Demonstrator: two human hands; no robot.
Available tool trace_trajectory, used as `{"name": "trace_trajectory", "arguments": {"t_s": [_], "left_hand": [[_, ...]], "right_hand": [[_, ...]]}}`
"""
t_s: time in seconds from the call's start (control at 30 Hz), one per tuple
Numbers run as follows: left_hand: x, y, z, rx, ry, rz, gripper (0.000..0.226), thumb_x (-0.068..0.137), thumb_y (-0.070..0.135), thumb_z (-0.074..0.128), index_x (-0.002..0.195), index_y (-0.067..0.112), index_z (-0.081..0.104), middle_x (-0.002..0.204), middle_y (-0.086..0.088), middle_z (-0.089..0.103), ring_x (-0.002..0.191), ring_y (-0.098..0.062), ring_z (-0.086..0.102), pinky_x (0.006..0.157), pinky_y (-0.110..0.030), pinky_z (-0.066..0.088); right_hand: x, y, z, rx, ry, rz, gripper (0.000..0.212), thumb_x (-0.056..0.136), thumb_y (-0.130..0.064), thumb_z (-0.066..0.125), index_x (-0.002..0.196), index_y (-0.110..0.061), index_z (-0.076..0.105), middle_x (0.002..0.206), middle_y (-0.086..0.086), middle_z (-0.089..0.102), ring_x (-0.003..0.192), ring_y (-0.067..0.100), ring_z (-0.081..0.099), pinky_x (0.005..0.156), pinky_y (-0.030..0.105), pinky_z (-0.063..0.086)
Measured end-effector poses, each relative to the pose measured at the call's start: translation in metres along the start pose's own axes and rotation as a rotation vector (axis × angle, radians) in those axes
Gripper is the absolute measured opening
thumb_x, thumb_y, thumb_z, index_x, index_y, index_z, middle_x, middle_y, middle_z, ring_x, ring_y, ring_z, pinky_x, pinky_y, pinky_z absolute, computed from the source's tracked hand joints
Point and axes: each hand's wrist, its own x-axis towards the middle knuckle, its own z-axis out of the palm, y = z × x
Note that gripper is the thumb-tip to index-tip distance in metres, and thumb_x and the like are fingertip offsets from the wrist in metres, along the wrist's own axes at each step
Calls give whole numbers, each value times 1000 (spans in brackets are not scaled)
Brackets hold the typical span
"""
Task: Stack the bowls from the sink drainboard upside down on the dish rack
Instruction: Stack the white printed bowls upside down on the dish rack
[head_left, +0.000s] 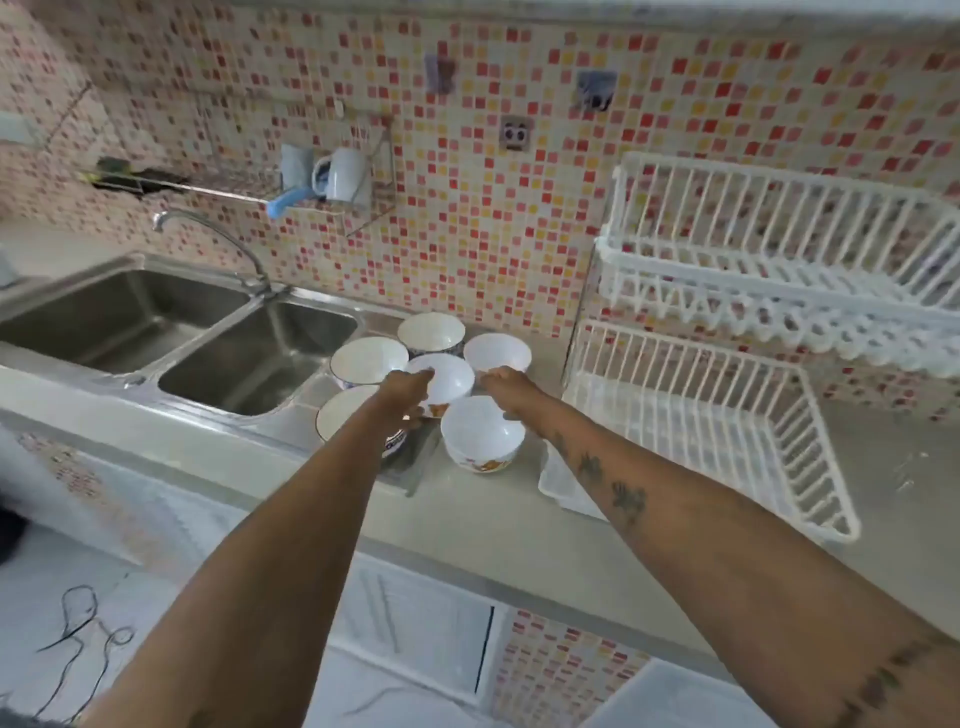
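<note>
Several white bowls stand upright in a cluster on the drainboard and counter, right of the sink. My left hand reaches over the left rim of the middle bowl, fingers against it. My right hand hovers between the middle bowl, the back-right bowl and the nearest bowl, fingers curled downward; whether it grips anything is unclear. A bowl lies partly hidden under my left forearm. The white wire dish rack stands on the counter at the right, both tiers holding nothing.
A double steel sink with a curved tap lies to the left. A mug hangs in a wall holder. A white tray pokes out from under the rack. The mosaic-tiled wall rises behind the counter.
</note>
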Motion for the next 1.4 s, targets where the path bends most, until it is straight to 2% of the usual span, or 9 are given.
{"name": "trace_trajectory", "arguments": {"t_s": [0.07,0.17,0.4,0.47,0.53,0.63,0.83,1.13,1.4], "left_hand": [[12,-7,4,-9,-5,-31,56,98,31,51,144,2,36,126,-21,57,108,-36,59,85,-40,48],[34,-23,11,16,-40,-40,51,99,24,50,141,-3,39,132,-16,55,118,-35,54,86,-36,43],[61,-38,22,-6,-115,-6,42,98,14,50,139,5,42,109,-9,57,88,-13,60,82,-26,48],[65,-43,25,33,-157,-7,44,101,14,44,142,-2,39,128,-29,57,116,-26,63,100,-33,47],[66,-48,27,97,-186,-38,45,101,21,44,141,0,43,146,-29,43,124,-36,53,94,-44,49],[64,-56,31,119,-221,-102,47,100,32,45,142,12,45,138,-17,54,98,-26,49,59,-26,41],[64,-64,36,-20,-257,-224,46,99,16,44,144,18,35,147,-13,40,117,-33,47,95,-50,46],[59,-69,33,-89,-252,-330,48,99,7,34,146,11,29,147,-22,39,127,-47,48,93,-53,47],[28,-19,-9,-270,-328,-236,49,96,25,44,142,14,34,131,-19,49,107,-40,51,85,-55,47]], "right_hand": [[23,8,8,20,23,3,48,97,-30,42,140,-9,44,114,7,58,98,21,52,78,27,45],[82,52,17,57,73,89,68,81,-44,52,144,-23,39,140,7,52,124,30,52,103,42,45],[78,54,23,21,163,358,74,96,-45,44,153,-10,14,156,13,25,139,33,35,112,38,33],[84,61,25,47,167,379,77,94,-47,46,153,-8,14,155,13,29,138,34,36,113,43,33],[88,66,27,71,176,399,79,93,-44,50,152,-6,14,155,14,29,138,34,37,112,44,35],[86,71,27,72,181,392,74,92,-31,58,150,-5,20,150,16,35,133,34,42,100,38,44],[79,79,30,151,177,448,59,91,-8,52,145,-11,26,138,20,41,119,39,52,55,37,50],[56,82,40,414,193,470,62,87,10,32,139,-23,30,140,13,34,111,34,44,68,48,54],[27,23,26,500,148,280,70,83,12,35,144,-23,30,137,7,42,111,30,48,75,46,55]]}}
